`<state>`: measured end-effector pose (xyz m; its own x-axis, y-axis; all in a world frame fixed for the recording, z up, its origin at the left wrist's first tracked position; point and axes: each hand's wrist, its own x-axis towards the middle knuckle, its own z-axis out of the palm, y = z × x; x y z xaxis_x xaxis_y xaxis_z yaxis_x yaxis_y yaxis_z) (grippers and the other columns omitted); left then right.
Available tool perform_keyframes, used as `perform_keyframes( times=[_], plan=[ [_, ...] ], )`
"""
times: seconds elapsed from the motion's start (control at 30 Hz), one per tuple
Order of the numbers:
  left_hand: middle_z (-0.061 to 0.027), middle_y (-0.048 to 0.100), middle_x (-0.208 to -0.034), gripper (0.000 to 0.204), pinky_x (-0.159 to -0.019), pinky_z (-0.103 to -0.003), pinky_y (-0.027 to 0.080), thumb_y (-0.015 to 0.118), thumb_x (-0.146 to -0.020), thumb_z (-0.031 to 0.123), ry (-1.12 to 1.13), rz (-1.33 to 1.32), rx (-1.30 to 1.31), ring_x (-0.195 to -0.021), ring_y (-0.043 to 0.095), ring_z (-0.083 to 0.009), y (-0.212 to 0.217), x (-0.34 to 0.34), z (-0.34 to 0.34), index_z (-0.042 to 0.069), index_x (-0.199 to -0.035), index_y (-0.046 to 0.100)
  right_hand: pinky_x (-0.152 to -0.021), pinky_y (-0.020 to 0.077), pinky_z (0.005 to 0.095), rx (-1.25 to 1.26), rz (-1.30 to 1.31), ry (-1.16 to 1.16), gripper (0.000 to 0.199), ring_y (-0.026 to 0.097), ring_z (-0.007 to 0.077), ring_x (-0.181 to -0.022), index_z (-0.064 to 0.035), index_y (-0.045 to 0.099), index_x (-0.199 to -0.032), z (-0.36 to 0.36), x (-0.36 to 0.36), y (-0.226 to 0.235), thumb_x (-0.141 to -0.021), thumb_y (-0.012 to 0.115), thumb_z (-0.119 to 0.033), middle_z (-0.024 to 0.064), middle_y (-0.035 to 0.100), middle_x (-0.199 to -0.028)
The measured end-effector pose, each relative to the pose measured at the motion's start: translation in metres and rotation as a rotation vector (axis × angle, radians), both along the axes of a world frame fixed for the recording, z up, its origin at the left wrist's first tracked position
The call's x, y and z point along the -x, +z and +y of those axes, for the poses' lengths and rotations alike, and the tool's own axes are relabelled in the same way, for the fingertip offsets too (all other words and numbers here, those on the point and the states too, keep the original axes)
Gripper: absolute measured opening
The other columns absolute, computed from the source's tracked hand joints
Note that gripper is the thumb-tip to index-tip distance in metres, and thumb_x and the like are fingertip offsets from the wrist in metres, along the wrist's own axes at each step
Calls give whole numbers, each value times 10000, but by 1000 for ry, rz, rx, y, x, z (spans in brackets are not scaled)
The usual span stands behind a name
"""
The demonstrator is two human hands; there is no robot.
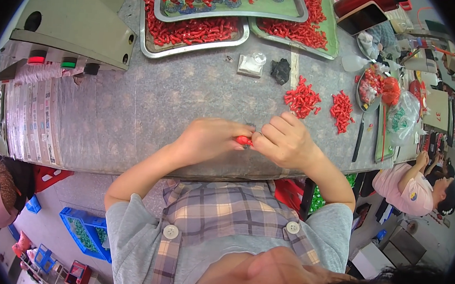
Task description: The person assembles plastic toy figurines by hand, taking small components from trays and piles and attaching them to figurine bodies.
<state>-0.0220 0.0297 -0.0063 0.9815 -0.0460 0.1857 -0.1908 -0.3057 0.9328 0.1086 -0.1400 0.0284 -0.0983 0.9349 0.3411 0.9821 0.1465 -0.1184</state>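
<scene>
Over the table's near edge my left hand (206, 139) and my right hand (286, 141) meet, both with closed fingers. Between their fingertips is a small glossy red plastic piece (243, 140), mostly covered by the fingers. Beyond my right hand lies a pile of small red parts (302, 98), with a second red pile (342, 112) to its right. A small white block with a clear round dish (251, 65) and a crumpled black lump (280, 71) sit farther back.
Metal trays (193, 44) of red parts stack at the back, the top one holding red-and-blue figures. A grey machine (76, 23) with buttons stands left. To the right are a dark slim tool (358, 141) and a plastic bag (403, 118). Other people sit at both sides.
</scene>
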Motion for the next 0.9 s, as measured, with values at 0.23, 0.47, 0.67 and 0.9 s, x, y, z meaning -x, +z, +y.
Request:
perform_keyframes(
  times=[0.23,0.47,0.67,0.9],
  plan=[
    [-88,642,-794,263,-667,-334,487,682,-683,139,11,135,-15,-734,614,-257,-4,13,-10,100,-942,665,-575,349,282,92,136,48,168,461,149,-628,-119,494,-712,-8,11,-13,-744,594,-251,-2,412,-635],
    [-99,651,-827,300,-698,-344,491,689,-672,110,-41,90,53,-766,623,-266,-17,11,-16,85,-970,660,-572,349,286,121,175,19,190,462,145,-624,-119,492,-702,-23,14,-16,-730,623,-253,-8,397,-617],
    [-105,651,-994,246,-782,-329,481,657,-761,90,-163,285,78,-907,624,-248,-8,5,-11,21,-996,634,-556,348,297,123,163,9,208,442,161,-602,-122,500,-674,-26,13,-17,-704,648,-266,0,372,-607],
    [-83,658,-844,203,-674,-315,496,706,-695,83,-95,99,176,-765,634,-239,-23,6,-15,64,-889,650,-561,352,293,152,188,22,210,445,154,-604,-123,504,-680,-26,13,-16,-709,654,-268,-5,368,-608]
  ],
)
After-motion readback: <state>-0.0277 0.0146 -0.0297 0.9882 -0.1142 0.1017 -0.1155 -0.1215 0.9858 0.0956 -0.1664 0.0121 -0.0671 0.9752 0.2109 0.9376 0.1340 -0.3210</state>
